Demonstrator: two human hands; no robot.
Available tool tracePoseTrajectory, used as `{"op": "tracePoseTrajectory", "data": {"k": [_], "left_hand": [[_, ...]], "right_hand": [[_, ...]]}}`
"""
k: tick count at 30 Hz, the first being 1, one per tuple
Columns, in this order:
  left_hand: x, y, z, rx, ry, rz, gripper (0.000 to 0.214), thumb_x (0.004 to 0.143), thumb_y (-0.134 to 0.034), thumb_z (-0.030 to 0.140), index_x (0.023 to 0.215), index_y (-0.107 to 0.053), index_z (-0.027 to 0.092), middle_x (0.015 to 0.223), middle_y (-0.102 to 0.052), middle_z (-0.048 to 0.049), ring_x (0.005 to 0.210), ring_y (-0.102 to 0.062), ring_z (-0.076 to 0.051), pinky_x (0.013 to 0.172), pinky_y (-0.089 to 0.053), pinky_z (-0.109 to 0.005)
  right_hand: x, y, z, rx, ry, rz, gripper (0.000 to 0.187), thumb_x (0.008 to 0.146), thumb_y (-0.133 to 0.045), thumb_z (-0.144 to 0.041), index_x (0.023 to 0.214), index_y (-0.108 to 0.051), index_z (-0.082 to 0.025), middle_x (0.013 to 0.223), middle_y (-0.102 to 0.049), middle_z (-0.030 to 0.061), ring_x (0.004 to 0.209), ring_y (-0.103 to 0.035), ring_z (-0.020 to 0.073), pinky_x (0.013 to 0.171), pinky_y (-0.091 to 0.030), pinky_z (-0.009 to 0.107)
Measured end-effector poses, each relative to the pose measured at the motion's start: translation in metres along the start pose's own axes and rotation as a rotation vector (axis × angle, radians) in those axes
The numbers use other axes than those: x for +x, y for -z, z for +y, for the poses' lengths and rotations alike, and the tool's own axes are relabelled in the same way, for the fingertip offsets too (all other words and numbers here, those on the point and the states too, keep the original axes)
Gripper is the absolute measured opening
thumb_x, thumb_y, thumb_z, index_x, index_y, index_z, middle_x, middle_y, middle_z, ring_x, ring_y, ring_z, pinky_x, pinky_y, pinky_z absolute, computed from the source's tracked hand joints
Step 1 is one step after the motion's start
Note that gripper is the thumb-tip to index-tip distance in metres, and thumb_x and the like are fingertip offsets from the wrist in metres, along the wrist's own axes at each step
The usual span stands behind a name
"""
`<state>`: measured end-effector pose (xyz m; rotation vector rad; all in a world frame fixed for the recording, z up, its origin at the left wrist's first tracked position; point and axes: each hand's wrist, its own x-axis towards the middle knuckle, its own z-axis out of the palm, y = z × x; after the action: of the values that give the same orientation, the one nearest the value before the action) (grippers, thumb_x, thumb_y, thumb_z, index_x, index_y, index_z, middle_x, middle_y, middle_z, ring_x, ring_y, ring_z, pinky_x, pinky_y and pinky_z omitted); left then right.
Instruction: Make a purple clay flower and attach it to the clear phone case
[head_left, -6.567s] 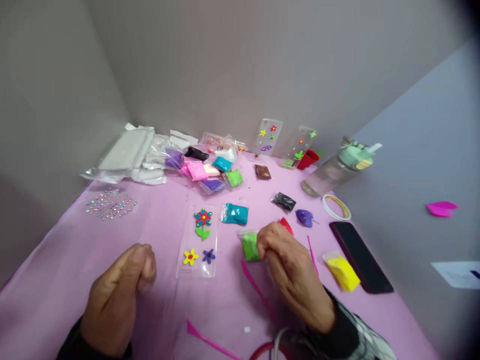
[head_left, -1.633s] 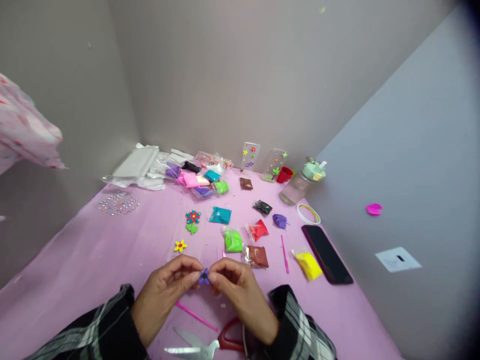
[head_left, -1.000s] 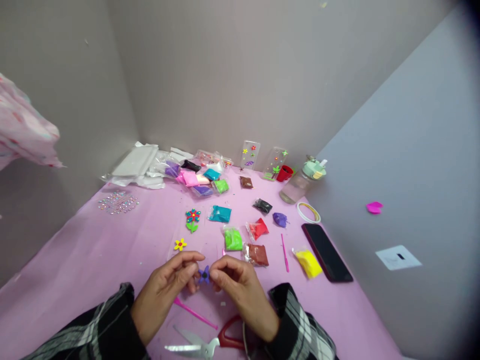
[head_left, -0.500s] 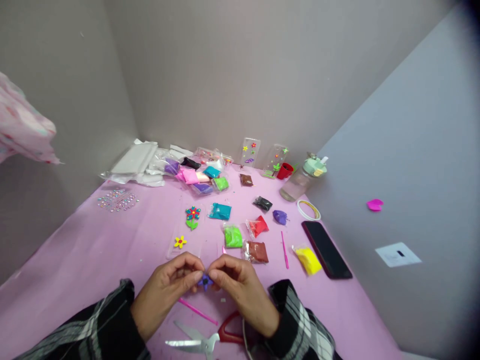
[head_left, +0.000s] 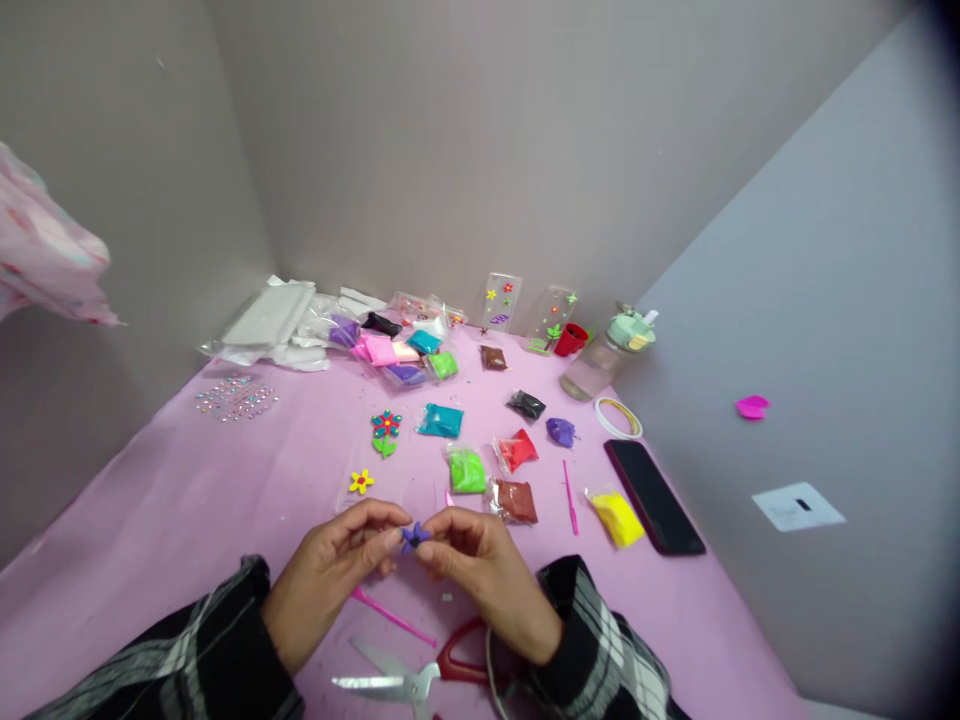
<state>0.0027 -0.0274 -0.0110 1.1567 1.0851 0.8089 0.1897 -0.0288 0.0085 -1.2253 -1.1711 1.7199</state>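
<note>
At six o'clock from the flower lie open scissors (head_left: 424,683). The left hand (head_left: 341,555) and right hand (head_left: 480,570) pinch the purple flower (head_left: 414,538) between them; to my eye they're neatening petals. Next calls for a light, even squeeze. Beyond, at eleven, sits the clear case (head_left: 385,492).

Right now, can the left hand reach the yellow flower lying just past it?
Probably yes: the yellow flower lies just beyond the left hand, with nothing seen between them. But that hand is holding the purple flower, so it may need to let go.
</note>
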Motion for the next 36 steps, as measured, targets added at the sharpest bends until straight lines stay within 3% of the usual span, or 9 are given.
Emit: {"op": "tracePoseTrajectory", "data": {"k": [9, 22, 36], "left_hand": [[-0.0012, -0.0012, 0.0014, 0.074, -0.029, 0.05, 0.027, 0.08, -0.065, 0.047, 0.081, -0.068, 0.02, 0.067, -0.057, 0.0014, 0.064, -0.052, -0.014, 0.062, -0.043, -0.026], [-0.0001, 0.0006, 0.0011, 0.007, -0.039, 0.086, 0.028, 0.078, -0.067, 0.044, 0.09, -0.068, 0.019, 0.068, -0.062, 0.0007, 0.064, -0.058, -0.015, 0.064, -0.047, -0.027], [-0.0003, -0.0001, 0.0018, 0.016, -0.051, 0.105, 0.022, 0.074, -0.071, 0.04, 0.083, -0.07, 0.02, 0.071, -0.064, -0.0001, 0.066, -0.058, -0.015, 0.063, -0.047, -0.025]], "right_hand": [[-0.0011, -0.0005, -0.0007, -0.034, 0.012, 0.0, 0.033, 0.073, -0.078, -0.046, 0.077, -0.069, -0.015, 0.062, -0.058, -0.0034, 0.056, -0.046, 0.009, 0.056, -0.034, 0.024], [-0.0005, 0.0027, -0.001, -0.032, 0.008, -0.016, 0.035, 0.076, -0.076, -0.049, 0.078, -0.07, -0.014, 0.062, -0.061, -0.0024, 0.057, -0.051, 0.0092, 0.059, -0.039, 0.024], [0.0005, 0.0021, -0.0009, -0.023, 0.004, -0.055, 0.036, 0.078, -0.074, -0.048, 0.078, -0.071, -0.012, 0.064, -0.062, -0.0007, 0.058, -0.053, 0.0088, 0.06, -0.041, 0.023]]}}
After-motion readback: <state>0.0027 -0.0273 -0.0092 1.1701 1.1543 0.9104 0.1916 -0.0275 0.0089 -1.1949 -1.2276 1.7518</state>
